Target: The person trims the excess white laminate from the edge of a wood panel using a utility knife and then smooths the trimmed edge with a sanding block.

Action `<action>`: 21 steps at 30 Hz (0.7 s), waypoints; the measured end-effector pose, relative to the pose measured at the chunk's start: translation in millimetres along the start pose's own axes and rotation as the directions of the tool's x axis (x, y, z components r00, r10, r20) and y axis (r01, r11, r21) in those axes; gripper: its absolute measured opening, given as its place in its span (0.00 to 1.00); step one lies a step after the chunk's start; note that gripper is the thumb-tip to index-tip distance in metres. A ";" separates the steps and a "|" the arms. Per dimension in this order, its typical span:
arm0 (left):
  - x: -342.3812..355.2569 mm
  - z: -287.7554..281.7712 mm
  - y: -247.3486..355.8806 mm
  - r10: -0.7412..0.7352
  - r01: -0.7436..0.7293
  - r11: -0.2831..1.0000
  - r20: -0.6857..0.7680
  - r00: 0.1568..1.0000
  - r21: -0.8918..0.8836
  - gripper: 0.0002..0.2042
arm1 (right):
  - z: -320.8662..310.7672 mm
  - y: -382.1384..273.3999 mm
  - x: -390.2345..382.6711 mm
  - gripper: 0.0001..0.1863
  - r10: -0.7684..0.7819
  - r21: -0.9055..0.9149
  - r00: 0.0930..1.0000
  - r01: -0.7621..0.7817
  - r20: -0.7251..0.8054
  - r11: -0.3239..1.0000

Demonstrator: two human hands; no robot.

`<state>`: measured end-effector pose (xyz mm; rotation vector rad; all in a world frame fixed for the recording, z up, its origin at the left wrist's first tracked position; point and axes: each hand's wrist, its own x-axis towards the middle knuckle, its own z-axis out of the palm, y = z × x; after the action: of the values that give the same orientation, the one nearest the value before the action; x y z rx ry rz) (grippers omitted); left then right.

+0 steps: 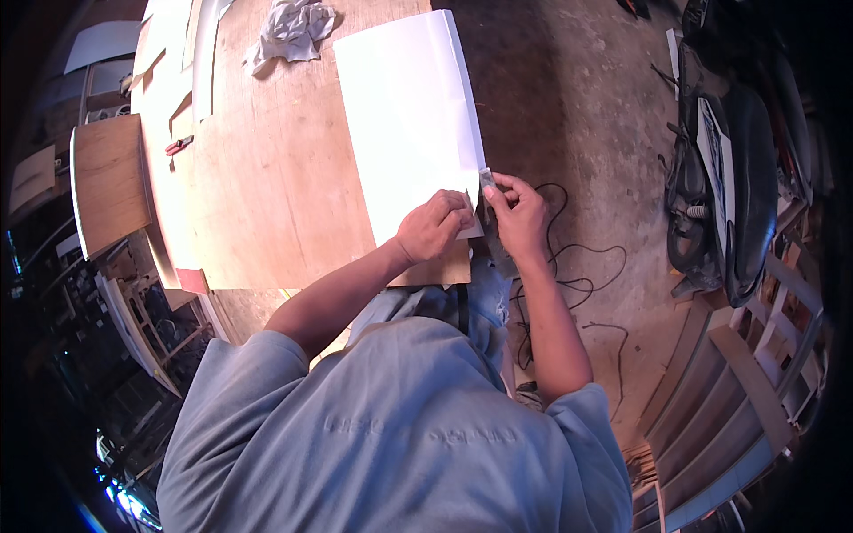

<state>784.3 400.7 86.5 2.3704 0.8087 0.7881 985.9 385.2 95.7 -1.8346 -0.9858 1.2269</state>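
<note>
The brownish floor is stretching right of your right fingers, the wooden counter left of your left fingers. Ahead, a white panel is lying seemingly mid-work, what remains unclear: at its near right corner your left fingers are curling, grip uncertain; your right are pinching a small greyish piece.

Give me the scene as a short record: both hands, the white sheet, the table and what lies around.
Left hand: curled over the white sheet near its near right corner; grip unclear
Right hand: thumb and fingers on a small grey piece, at the sheet's right edge
Sheet position: on the right side of the wooden table
Far end of table: crumpled rag
Table's left side: red-handled tool
Floor, right: loosely looped black cable
Far right: apparently a motorbike
</note>
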 end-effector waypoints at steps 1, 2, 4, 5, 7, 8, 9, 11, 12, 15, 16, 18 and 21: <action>0.0 0.2 0.2 0.002 -0.002 1.000 -0.005 1.000 0.000 0.09 | 1.2 1.9 1.0 0.14 -0.007 -0.010 1.000 0.007 -0.008 1.000; 0.3 0.4 0.1 0.005 -0.005 1.000 -0.010 1.000 0.000 0.10 | 2.3 3.7 2.2 0.14 -0.014 -0.019 1.000 0.014 -0.016 1.000; 3.3 -2.8 2.3 0.008 -0.008 1.000 -0.001 1.000 0.008 0.10 | 4.9 2.2 3.0 0.14 -0.022 -0.016 0.999 0.021 -0.034 1.000; 3.9 -3.7 3.0 0.011 -0.011 1.000 0.004 1.000 0.012 0.10 | 7.9 0.0 3.0 0.14 -0.023 -0.003 0.999 0.023 -0.047 1.000; 3.3 -2.4 2.3 0.009 -0.009 1.000 0.009 1.000 -0.012 0.11 | 12.7 -4.9 6.6 0.14 -0.038 -0.005 0.997 0.038 -0.066 0.999; 2.8 -1.3 2.1 0.010 -0.009 1.000 0.011 1.000 -0.023 0.11 | 16.7 -6.0 12.4 0.14 -0.052 -0.017 0.996 0.051 -0.071 0.999; 1.7 -1.9 0.5 0.008 -0.007 0.999 0.023 1.000 -0.038 0.12 | 20.5 -7.6 17.7 0.14 -0.069 -0.022 0.995 0.067 -0.077 0.997; -0.7 -2.6 -2.0 0.005 -0.002 0.998 0.048 0.999 -0.068 0.12 | 21.6 -10.7 20.5 0.15 -0.036 -0.007 0.998 0.036 -0.058 0.999; -1.1 -2.2 -2.4 0.008 -0.005 0.998 0.046 0.999 -0.064 0.12 | 20.5 -12.0 20.0 0.15 -0.030 -0.004 0.998 0.030 -0.053 1.000; -1.5 -2.1 -3.5 0.007 -0.005 0.998 0.042 0.999 -0.057 0.12 | 16.8 -3.0 15.2 0.15 -0.058 0.012 0.997 0.059 -0.058 0.998; -1.6 -2.7 -1.7 0.000 0.002 0.998 0.045 0.999 -0.057 0.12 | 16.7 -0.5 13.4 0.15 -0.078 0.020 0.995 0.079 -0.063 0.997; -1.6 -2.5 -1.8 -0.002 0.004 0.998 0.045 0.999 -0.057 0.12 | 13.3 -3.9 8.8 0.15 -0.033 0.030 0.998 0.035 -0.054 0.999; -1.8 -1.4 -2.6 0.001 0.003 0.998 0.052 0.999 -0.069 0.11 | 17.1 -11.6 15.8 0.15 -0.027 -0.010 0.997 0.027 -0.072 1.000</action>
<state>781.2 401.7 85.3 2.3194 0.7496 0.7394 971.5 406.7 94.3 -1.8532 -0.9740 1.1337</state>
